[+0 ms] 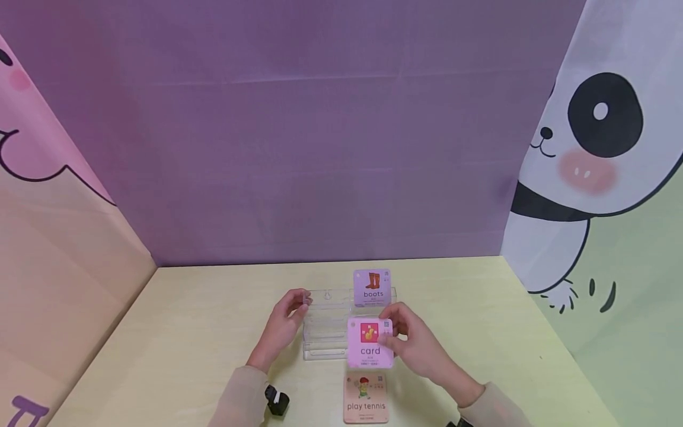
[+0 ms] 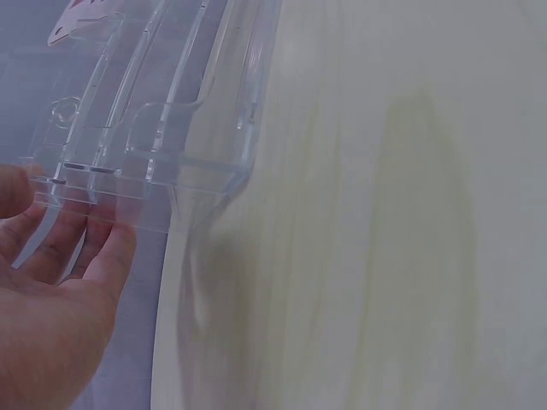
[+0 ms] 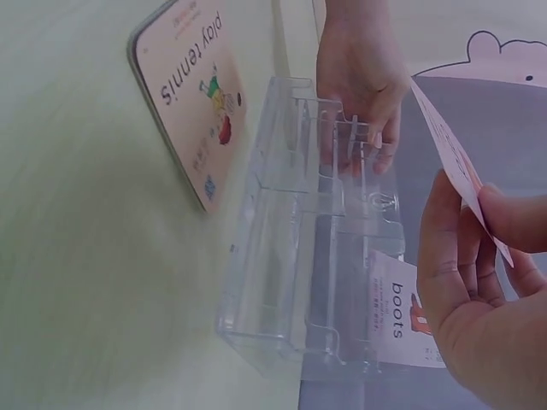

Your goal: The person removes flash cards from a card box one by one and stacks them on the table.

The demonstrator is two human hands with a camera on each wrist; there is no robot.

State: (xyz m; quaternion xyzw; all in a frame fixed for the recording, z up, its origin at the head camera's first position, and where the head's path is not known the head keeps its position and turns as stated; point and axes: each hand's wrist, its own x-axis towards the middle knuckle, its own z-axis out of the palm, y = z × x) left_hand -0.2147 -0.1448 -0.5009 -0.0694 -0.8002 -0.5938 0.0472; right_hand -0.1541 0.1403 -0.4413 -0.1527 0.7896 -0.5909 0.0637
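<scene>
A clear plastic tiered card holder [image 1: 325, 338] stands on the table. My left hand [image 1: 281, 329] grips its upper left edge, thumb in front and fingers behind, as the left wrist view also shows. In my right hand [image 1: 421, 347] a pink flash card [image 1: 358, 357] reading "card" is pinched by its right edge between thumb and fingers, in front of the holder's right half. A purple "boots" card [image 1: 372, 287] sits upright in the holder's back tier on the right. Nearer me lies a "play tennis" card [image 1: 366, 397], on top of a stack in the right wrist view [image 3: 192, 102].
A small black object [image 1: 277, 401] is by the left sleeve. The pale table [image 1: 176, 350] ends at a purple back wall [image 1: 320, 148]. Printed side panels stand left and right, the right one with a panda [image 1: 576, 178].
</scene>
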